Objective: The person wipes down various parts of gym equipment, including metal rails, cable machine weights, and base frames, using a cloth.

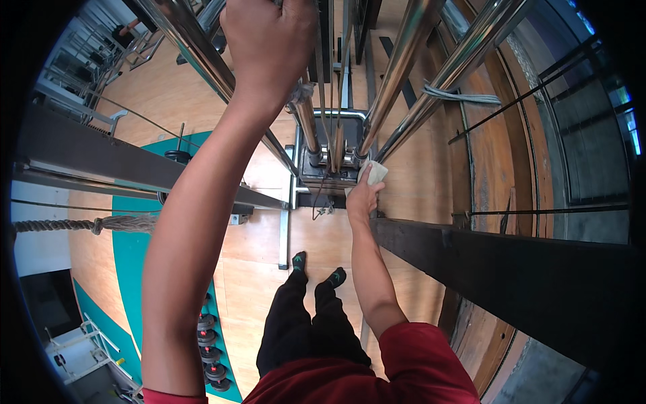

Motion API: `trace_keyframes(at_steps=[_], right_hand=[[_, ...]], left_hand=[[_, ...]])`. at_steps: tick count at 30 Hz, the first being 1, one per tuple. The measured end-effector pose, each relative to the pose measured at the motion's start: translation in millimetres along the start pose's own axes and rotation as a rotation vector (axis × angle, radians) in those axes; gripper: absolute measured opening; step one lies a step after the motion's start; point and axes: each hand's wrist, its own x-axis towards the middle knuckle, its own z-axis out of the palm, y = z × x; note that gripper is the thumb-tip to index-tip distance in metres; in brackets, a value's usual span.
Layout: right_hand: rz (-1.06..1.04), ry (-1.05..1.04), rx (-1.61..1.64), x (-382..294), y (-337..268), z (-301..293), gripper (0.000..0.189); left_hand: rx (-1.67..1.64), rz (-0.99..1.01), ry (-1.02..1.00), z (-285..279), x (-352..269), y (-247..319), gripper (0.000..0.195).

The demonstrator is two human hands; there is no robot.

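My right hand [361,201] holds a folded pale cloth [374,173] beside the weight stack [328,178] of a cable machine. The cloth lies close to the foot of a chrome upright [411,108] on the right. Raised high at the top edge of the view, my left hand [270,43] has its fingers curled in front of the machine. Whether it grips anything is hidden behind the hand. Chrome guide rods [306,118] rise from the top of the stack. A thin dark cord [317,204] hangs at the stack's front.
A dark steel beam [479,257] juts out on my right, and another beam [126,156] crosses on the left. A knotted rope [96,225] hangs at far left. Several dumbbells [214,371] line a green floor strip [128,257]. Wooden boards [492,151] run along the right side.
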Motion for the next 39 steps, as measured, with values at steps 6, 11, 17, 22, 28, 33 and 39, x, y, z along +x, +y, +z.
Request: trace_keyframes(at_steps=[6, 11, 17, 22, 28, 33, 39], right_hand=[[-0.039, -0.01, -0.041, -19, -2, 19, 0.073], [-0.165, -0.152, -0.032, -52, -33, 33, 0.074], [-0.248, -0.113, 0.168, -54, -18, 48, 0.072], [-0.294, -0.089, 0.652, -24, 59, 18, 0.059], [-0.137, 0.626, 0.419, 49, 18, -57, 0.057], [-0.232, 0.0, 0.006, 104, 19, -44, 0.068], [-0.161, 0.018, 0.056, 3, 46, 7, 0.073]], left_hand=[[-0.085, 0.071, 0.036, -2, 2, -1, 0.075], [-0.005, 0.041, 0.073, 1, 0, -10, 0.073], [-0.055, -0.003, 0.043, -2, 1, 8, 0.066], [-0.056, -0.032, -0.053, -8, 0, 21, 0.068], [-0.025, 0.001, 0.007, 0, -9, 36, 0.073], [-0.026, 0.114, 0.047, 5, -12, 31, 0.074], [-0.366, -0.25, -0.127, -15, 5, 34, 0.07]])
